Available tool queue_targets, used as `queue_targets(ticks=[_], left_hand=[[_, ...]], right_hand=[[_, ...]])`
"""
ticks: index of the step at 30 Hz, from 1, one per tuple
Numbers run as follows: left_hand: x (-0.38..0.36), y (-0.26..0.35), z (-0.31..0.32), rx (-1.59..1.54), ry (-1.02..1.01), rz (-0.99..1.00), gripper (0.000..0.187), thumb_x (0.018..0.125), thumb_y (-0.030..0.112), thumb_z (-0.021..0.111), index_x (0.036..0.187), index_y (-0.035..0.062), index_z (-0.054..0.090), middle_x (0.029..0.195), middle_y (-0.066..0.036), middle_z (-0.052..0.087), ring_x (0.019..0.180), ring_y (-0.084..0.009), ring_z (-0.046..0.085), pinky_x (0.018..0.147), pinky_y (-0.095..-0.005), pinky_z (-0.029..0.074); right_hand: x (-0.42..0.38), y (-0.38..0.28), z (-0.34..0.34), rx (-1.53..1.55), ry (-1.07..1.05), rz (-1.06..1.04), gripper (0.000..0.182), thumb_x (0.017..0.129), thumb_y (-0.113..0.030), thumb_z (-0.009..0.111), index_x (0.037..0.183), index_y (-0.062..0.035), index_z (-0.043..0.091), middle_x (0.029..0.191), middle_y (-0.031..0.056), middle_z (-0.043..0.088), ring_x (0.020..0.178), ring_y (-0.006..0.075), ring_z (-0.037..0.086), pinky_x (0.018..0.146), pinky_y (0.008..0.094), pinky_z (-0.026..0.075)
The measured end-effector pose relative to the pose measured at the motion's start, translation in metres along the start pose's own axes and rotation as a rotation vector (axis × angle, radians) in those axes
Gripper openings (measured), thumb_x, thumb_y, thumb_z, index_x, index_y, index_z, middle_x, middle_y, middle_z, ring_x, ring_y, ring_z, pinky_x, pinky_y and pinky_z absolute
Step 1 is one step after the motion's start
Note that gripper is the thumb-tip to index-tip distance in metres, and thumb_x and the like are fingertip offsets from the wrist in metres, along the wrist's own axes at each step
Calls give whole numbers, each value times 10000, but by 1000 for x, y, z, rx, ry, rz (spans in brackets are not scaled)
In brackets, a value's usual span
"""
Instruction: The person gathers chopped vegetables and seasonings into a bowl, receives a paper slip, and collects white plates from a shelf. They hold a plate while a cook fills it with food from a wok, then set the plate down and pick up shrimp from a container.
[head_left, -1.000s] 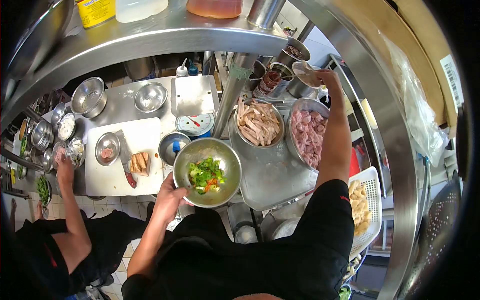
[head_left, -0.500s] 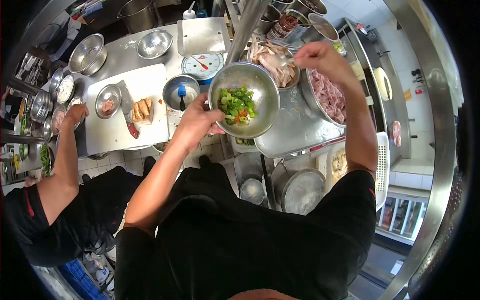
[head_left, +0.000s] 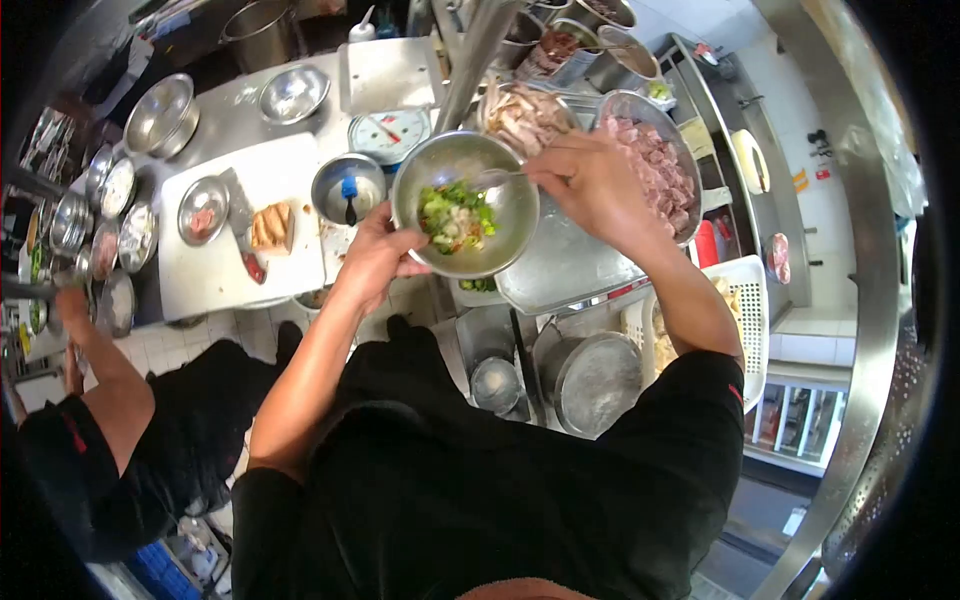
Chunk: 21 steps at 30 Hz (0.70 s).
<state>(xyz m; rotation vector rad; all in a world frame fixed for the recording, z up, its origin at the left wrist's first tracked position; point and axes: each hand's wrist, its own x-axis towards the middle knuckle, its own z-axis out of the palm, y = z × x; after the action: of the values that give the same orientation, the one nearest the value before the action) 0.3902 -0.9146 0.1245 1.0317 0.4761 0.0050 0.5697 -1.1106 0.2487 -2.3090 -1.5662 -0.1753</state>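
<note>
My left hand (head_left: 375, 258) grips the left rim of a steel bowl (head_left: 518, 215), thumb on the inside. Chopped greens (head_left: 458, 215) with some red and pale bits lie in the bowl. My right hand (head_left: 590, 185) pinches the handle of a spoon (head_left: 490, 179), whose blurred head is over the bowl. Behind the bowl stands a container of pale meat strips (head_left: 525, 118). Raw pink meat chunks (head_left: 655, 175) fill a large bowl beyond my right hand. A small bowl with a blue brush (head_left: 349, 187) is just left of the held bowl.
A white cutting board (head_left: 190, 275) at left bears browned meat, a knife and a small bowl. Behind stand a scale (head_left: 385, 135) and a metal post (head_left: 475, 65). A co-worker's arm (head_left: 105, 355) reaches toward bowls at far left. A white basket (head_left: 755, 320) is at right.
My right hand has moved left and down from the pale meat, bringing the spoon over the held bowl. Pale bits now lie on the greens. The co-worker's hand has moved left and down.
</note>
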Motion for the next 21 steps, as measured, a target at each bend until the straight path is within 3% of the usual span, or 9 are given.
queue_targets(ticks=[5, 8, 10, 13, 15, 18, 19, 20, 21], left_hand=[[-9, 5, -4, -64, 27, -39, 484, 793, -29, 540, 1269, -28, 450, 1100, -152, 602, 864, -231, 683, 641, -322, 619], [-20, 4, -15, -74, 79, 16, 535, 781, -64, 493, 1306, -71, 388, 1047, -187, 593, 794, -241, 683, 638, -334, 628], [-28, 3, -19, -94, 128, 79, 536, 782, -57, 497, 1307, -64, 395, 1057, -176, 595, 823, -233, 677, 657, -341, 623], [-37, -5, -36, -105, 139, 87, 478, 800, -27, 547, 1271, -4, 470, 1042, -115, 616, 827, -172, 658, 635, -296, 594], [-41, -10, -44, -68, 144, 133, 493, 791, -31, 542, 1278, 24, 487, 1009, -73, 627, 801, -125, 636, 596, -258, 559], [-52, -14, -49, -77, 189, 157, 524, 774, -40, 533, 1290, 43, 495, 1000, -48, 626, 776, -93, 613, 582, -231, 528], [-58, -14, -49, -88, 210, 171, 555, 763, -43, 530, 1307, 58, 491, 987, -30, 625, 764, -79, 601, 581, -218, 509], [-65, -17, -54, -77, 233, 166, 558, 763, -43, 531, 1311, 57, 489, 984, -30, 626, 765, -81, 601, 582, -219, 510], [-72, -22, -59, -71, 257, 164, 562, 764, -42, 531, 1315, 56, 486, 982, -30, 626, 766, -83, 602, 583, -221, 511]], right_hand=[[1, 87, -23, 396, 161, 647, 145, 857, -162, 663, 935, -53, 716, 845, 75, 709, 764, 139, 626, 718, 294, 489], [-9, 254, -30, 406, 510, 444, 206, 865, -179, 645, 995, -38, 719, 920, 57, 718, 828, 106, 625, 748, 277, 490], [-3, 282, -53, 191, 679, 573, 217, 865, -190, 636, 1011, -58, 726, 887, 90, 722, 784, 106, 633, 718, 288, 493], [21, 351, -62, -479, 489, 653, 269, 814, -318, 597, 943, -126, 734, 895, 154, 698, 817, 362, 675, 724, 443, 524], [43, 348, -51, -700, 182, 642, 299, 850, -276, 501, 898, -86, 727, 950, 165, 692, 909, 361, 665, 787, 446, 529], [61, 477, -39, -1153, -381, 351, 331, 873, -253, 451, 969, -72, 711, 1108, 168, 661, 991, 355, 648, 838, 427, 527], [59, 456, -45, -1001, -275, 493, 370, 861, -283, 454, 1043, -68, 694, 1161, 164, 643, 1031, 352, 636, 881, 433, 508], [59, 431, -39, -749, 112, 825, 405, 829, -337, 476, 1105, -131, 689, 1181, 145, 639, 1073, 333, 622, 929, 439, 479], [55, 418, -39, -698, 158, 799, 413, 811, -364, 486, 1114, -174, 692, 1181, 126, 644, 1089, 322, 616, 949, 435, 464]])
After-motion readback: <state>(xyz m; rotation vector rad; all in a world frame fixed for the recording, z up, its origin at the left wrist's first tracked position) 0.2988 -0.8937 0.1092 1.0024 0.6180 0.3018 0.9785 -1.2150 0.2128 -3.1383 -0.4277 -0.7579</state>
